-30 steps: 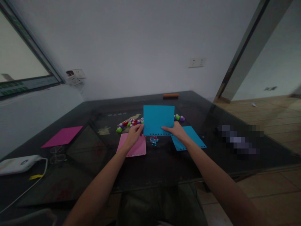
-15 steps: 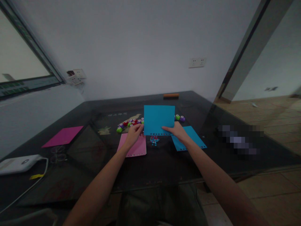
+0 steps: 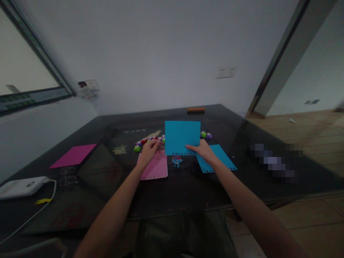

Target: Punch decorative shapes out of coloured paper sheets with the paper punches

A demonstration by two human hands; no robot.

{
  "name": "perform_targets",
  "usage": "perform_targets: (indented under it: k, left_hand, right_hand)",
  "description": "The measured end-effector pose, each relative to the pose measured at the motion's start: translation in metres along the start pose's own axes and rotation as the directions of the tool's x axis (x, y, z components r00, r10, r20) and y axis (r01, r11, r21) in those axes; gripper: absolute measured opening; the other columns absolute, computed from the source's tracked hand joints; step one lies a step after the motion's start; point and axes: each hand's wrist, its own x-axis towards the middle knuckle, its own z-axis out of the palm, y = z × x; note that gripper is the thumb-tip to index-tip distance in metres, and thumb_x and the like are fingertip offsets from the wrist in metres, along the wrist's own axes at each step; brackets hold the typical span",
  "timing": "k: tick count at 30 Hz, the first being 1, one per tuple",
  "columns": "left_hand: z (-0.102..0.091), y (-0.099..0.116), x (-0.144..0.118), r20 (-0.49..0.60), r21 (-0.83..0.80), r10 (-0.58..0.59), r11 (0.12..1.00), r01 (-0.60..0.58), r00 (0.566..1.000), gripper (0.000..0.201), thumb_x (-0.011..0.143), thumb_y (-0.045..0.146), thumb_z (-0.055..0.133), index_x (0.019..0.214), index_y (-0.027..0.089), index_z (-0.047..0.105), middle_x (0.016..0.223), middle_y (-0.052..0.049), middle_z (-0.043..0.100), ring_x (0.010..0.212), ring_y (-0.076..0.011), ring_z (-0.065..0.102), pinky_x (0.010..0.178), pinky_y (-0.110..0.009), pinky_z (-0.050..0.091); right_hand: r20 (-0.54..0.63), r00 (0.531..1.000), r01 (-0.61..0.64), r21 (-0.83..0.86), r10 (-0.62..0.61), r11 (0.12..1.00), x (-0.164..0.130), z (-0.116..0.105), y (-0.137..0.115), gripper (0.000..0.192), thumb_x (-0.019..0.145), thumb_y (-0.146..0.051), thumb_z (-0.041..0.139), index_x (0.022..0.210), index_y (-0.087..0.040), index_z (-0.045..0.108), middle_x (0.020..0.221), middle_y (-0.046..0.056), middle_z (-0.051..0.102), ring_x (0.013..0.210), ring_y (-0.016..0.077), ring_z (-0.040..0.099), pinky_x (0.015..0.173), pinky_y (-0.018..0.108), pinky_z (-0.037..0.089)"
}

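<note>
In my right hand (image 3: 201,148) is a blue sheet of paper (image 3: 182,136), held upright with the thumb across its front near the lower right. A row of punched holes runs along its bottom edge. My left hand (image 3: 150,150) is just left of that sheet, apart from it, fingers drawn together over a pink stack of paper (image 3: 154,167). What those fingers hold, if anything, is too small to tell. Small blue and pink paper bits (image 3: 177,161) lie between the stacks. Below my right hand lies more blue punched paper (image 3: 224,157).
Several colourful toy eyeball figures (image 3: 137,147) stand in a line behind the papers. A magenta sheet (image 3: 73,156) lies at left, near eyeglasses (image 3: 67,176) and a white device (image 3: 24,187) with a cable. An orange-brown bar (image 3: 196,109) lies at the back; a blurred object (image 3: 272,160) is at right.
My left hand has moved left, away from the edge of the blue sheet. My right hand keeps the sheet in nearly the same place.
</note>
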Motion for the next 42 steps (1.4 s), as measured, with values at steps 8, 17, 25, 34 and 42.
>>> perform_targets:
  k: [8, 17, 25, 34, 42]
  left_hand:
    - [-0.056, -0.035, 0.013, -0.420, 0.065, -0.103, 0.988, 0.142, 0.902, 0.029, 0.078, 0.035, 0.049, 0.087, 0.011, 0.063, 0.067, -0.005, 0.064, 0.053, -0.0120, 0.055, 0.050, -0.022, 0.042]
    - [-0.096, -0.060, 0.009, -0.523, 0.426, -0.149, 0.807, 0.409, 0.839, 0.022, 0.074, 0.022, 0.050, 0.088, 0.014, 0.066, 0.087, -0.009, 0.068, 0.083, -0.0194, 0.062, 0.074, -0.028, 0.045]
    - [-0.092, -0.060, 0.009, -0.258, 0.701, -0.235, 0.622, 0.349, 0.937, 0.029, 0.072, 0.029, 0.057, 0.097, 0.016, 0.065, 0.097, -0.009, 0.068, 0.087, -0.0206, 0.062, 0.073, -0.026, 0.044]
    - [-0.095, -0.058, 0.001, -0.270, 0.791, -0.210, 0.508, 0.341, 0.939, 0.031, 0.071, 0.028, 0.059, 0.100, 0.020, 0.062, 0.097, -0.011, 0.067, 0.088, -0.0247, 0.061, 0.071, -0.029, 0.044]
    - [-0.094, -0.060, -0.001, -0.314, 0.807, -0.184, 0.465, 0.364, 0.931, 0.026, 0.070, 0.034, 0.060, 0.091, 0.019, 0.061, 0.091, -0.014, 0.066, 0.084, -0.0272, 0.062, 0.066, -0.031, 0.045]
  right_hand:
    - [-0.007, 1.000, 0.003, -0.030, -0.003, 1.000, 0.003, -0.001, 0.005, 0.038, 0.063, -0.031, 0.071, 0.097, -0.013, 0.065, 0.099, 0.011, 0.068, 0.090, 0.0262, 0.064, 0.084, 0.042, 0.049]
    - [-0.015, 1.000, -0.025, -0.021, 0.025, 0.999, 0.002, 0.000, 0.003, 0.040, 0.063, -0.029, 0.071, 0.099, -0.012, 0.064, 0.100, 0.012, 0.067, 0.089, 0.0264, 0.064, 0.084, 0.042, 0.049]
    - [-0.016, 1.000, -0.023, -0.023, 0.023, 0.999, 0.004, -0.001, 0.008, 0.039, 0.063, -0.030, 0.071, 0.098, -0.013, 0.065, 0.098, 0.012, 0.068, 0.090, 0.0263, 0.064, 0.084, 0.043, 0.049]
    - [-0.010, 1.000, -0.006, -0.001, 0.006, 1.000, 0.002, -0.001, 0.006, 0.041, 0.063, -0.030, 0.071, 0.099, -0.014, 0.065, 0.099, 0.011, 0.068, 0.090, 0.0264, 0.063, 0.086, 0.043, 0.049]
    - [-0.015, 1.000, -0.013, -0.001, 0.013, 1.000, 0.002, 0.000, 0.004, 0.040, 0.063, -0.029, 0.071, 0.099, -0.014, 0.064, 0.100, 0.011, 0.068, 0.091, 0.0264, 0.063, 0.086, 0.043, 0.049]
